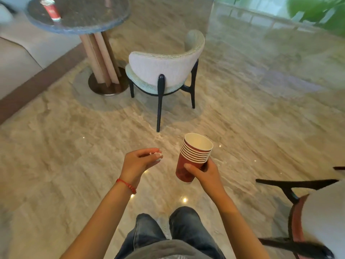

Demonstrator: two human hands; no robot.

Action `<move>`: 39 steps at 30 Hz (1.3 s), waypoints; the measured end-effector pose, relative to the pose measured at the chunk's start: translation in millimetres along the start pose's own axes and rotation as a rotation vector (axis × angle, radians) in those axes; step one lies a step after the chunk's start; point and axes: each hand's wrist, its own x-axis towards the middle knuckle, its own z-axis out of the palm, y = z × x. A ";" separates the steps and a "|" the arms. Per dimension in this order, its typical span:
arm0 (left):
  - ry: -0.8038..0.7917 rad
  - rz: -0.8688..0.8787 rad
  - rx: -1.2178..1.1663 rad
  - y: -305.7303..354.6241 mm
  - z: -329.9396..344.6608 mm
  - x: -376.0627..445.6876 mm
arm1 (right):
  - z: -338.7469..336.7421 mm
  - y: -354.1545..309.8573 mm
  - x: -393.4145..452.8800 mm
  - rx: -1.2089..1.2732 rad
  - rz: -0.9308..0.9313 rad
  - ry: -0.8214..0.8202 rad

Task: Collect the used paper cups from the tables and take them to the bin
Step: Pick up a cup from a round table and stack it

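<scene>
My right grip (200, 172) is clamped on a stack of red paper cups (194, 157) — about eight rims, print unreadable. Left grip (139, 161) pinches a small white scrap (158, 156). One red cup (51, 10) stands on the round tabletop (89, 14) — label blurred.

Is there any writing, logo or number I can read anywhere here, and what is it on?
None can be read.
Cup stack in the right hand: dark print, too blurred.
Cup on the round table: pale marking, too blurred.

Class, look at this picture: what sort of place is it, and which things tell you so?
Probably a café or lobby lounge: a round stone-topped table with a used paper cup on it, an upholstered chair, and a polished marble floor.
</scene>
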 end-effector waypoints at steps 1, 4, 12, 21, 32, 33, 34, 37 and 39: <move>0.029 -0.003 -0.015 3.7 -3.8 8.4 | 4.4 -3.0 14.2 -0.005 0.000 -0.027; 0.114 0.008 -0.078 16.2 -14.3 33.0 | 22.2 -14.2 57.8 -0.036 -0.009 -0.125; 0.396 0.104 -0.269 57.7 -41.6 91.0 | 87.6 -51.0 177.0 -0.136 -0.055 -0.534; 0.729 0.158 -0.426 82.1 -72.1 113.4 | 163.6 -76.1 264.0 -0.268 -0.089 -0.915; 0.896 0.165 -0.496 108.7 -171.5 180.8 | 296.4 -80.4 337.9 -0.330 -0.060 -1.081; 0.899 0.171 -0.496 111.5 -187.2 192.7 | 314.3 -78.2 347.3 -0.324 -0.060 -1.084; 0.899 0.171 -0.504 118.4 -203.2 203.3 | 332.8 -80.3 355.9 -0.319 -0.057 -1.080; 0.916 0.179 -0.512 144.7 -251.4 230.0 | 387.6 -90.0 378.1 -0.319 -0.047 -1.076; 0.925 0.181 -0.532 164.8 -283.9 244.1 | 423.6 -99.3 389.0 -0.315 -0.026 -1.091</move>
